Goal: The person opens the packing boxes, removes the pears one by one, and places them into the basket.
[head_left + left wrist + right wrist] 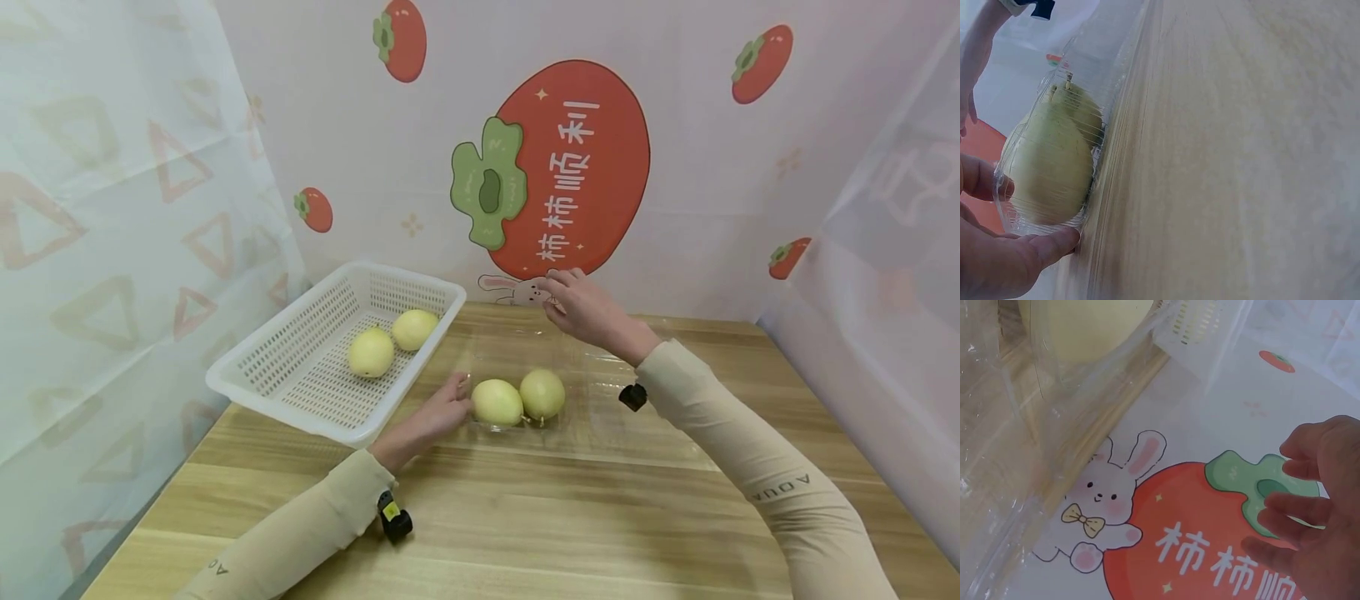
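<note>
Two pale yellow-green pears [497, 405] lie side by side in a clear plastic box [1000, 206] on the wooden table. My left hand [447, 407] pinches the box's left edge between thumb and fingers, close to the nearer pear [1050, 169] in the left wrist view. Raised above the far side of the box is my right hand [588, 312]. Its fingers [1297, 509] are loosely bent and hold nothing in the right wrist view.
To the left stands a white perforated basket [315, 396] with two more pears [371, 352] inside. Behind the table hangs a white backdrop [690, 208] with persimmon prints; a pale curtain [112, 250] closes the left side.
</note>
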`<state>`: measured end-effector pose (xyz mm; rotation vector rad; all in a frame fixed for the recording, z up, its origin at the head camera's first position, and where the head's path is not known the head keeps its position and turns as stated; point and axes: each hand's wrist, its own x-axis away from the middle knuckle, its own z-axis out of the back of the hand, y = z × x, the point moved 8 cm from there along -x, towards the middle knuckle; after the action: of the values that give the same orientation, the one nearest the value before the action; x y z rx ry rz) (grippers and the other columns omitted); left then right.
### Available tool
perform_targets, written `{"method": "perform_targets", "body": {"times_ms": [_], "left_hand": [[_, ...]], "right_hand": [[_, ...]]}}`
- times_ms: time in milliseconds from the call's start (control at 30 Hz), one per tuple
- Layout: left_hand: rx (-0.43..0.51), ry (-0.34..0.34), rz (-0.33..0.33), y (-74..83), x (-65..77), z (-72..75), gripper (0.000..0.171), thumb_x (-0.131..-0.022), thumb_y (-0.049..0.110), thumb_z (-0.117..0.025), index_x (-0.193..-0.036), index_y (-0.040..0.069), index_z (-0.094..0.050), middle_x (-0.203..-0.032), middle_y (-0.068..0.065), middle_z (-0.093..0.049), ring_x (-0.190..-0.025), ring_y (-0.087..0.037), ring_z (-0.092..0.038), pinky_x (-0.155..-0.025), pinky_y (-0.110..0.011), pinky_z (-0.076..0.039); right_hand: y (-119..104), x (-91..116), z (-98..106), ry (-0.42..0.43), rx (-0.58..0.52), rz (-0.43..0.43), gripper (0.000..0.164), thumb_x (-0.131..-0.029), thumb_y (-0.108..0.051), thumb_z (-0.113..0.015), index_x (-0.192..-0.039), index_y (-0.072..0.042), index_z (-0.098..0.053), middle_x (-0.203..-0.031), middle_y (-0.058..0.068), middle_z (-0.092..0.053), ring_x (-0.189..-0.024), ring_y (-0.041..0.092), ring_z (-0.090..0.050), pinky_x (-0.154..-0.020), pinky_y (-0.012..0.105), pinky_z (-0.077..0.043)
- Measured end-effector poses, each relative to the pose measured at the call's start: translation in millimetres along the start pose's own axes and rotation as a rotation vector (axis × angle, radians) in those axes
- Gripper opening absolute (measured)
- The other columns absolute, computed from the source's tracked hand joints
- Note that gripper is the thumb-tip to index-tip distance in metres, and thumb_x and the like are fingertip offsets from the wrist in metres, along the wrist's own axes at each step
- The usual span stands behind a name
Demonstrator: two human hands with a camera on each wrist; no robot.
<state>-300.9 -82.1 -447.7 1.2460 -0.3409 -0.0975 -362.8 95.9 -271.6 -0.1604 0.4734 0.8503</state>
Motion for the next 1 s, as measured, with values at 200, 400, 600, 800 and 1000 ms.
{"method": "perform_targets", "body": {"times_ms": [200,400,600,800,1000], "left_hand": [[-0.027,0.013,0.003,-0.4,1.8,2.2,0.074,-0.092,0.012,-0.051,-0.155,0.001,-0.016,-0.157,-0.028,-0.027,-0.147,-0.042,-0.026,-0.120,-0.056,-0.024],[-0.085,0.022,-0.009,5.3,6.8,5.5,0.077,-0.093,0.019,-0.052,-0.157,0.003,-0.012,-0.160,-0.027,-0.020,-0.148,-0.043,-0.023,-0.120,-0.057,-0.023],[-0.120,0.038,-0.040,14.9,10.6,5.7,0.077,-0.093,0.022,-0.054,-0.157,0.004,-0.014,-0.154,-0.030,-0.033,-0.141,-0.044,-0.037,-0.114,-0.059,-0.033],[-0.194,0.052,-0.113,28.8,16.3,5.5,0.074,-0.094,0.022,-0.054,-0.157,0.009,-0.018,-0.159,-0.026,-0.025,-0.138,-0.042,-0.040,-0.113,-0.059,-0.036],[-0.350,0.037,-0.218,50.2,26.2,4.6,0.067,-0.095,0.022,-0.053,-0.154,0.006,-0.025,-0.161,-0.022,-0.024,-0.140,-0.039,-0.038,-0.117,-0.056,-0.031]], "right_hand": [[-4,5,-4,-0.010,-0.018,0.001,0.028,-0.092,-0.009,-0.064,-0.119,-0.002,-0.063,-0.119,0.017,-0.064,-0.104,0.038,-0.059,-0.090,0.052,-0.049],[-12,9,-7,-0.041,-0.078,-0.009,0.029,-0.092,-0.011,-0.066,-0.120,-0.003,-0.063,-0.123,0.017,-0.063,-0.119,0.039,-0.058,-0.101,0.056,-0.047],[-22,16,-10,-0.056,-0.097,0.008,0.032,-0.092,-0.013,-0.065,-0.123,-0.004,-0.062,-0.121,0.015,-0.065,-0.109,0.033,-0.063,-0.090,0.048,-0.055],[-33,26,-19,-0.085,-0.128,0.059,0.029,-0.093,-0.012,-0.063,-0.121,-0.003,-0.063,-0.117,0.014,-0.066,-0.101,0.029,-0.065,-0.087,0.044,-0.056],[-38,35,-32,-0.154,-0.141,0.038,0.028,-0.093,-0.012,-0.065,-0.121,-0.006,-0.065,-0.115,0.011,-0.068,-0.103,0.027,-0.066,-0.086,0.044,-0.056]]}}
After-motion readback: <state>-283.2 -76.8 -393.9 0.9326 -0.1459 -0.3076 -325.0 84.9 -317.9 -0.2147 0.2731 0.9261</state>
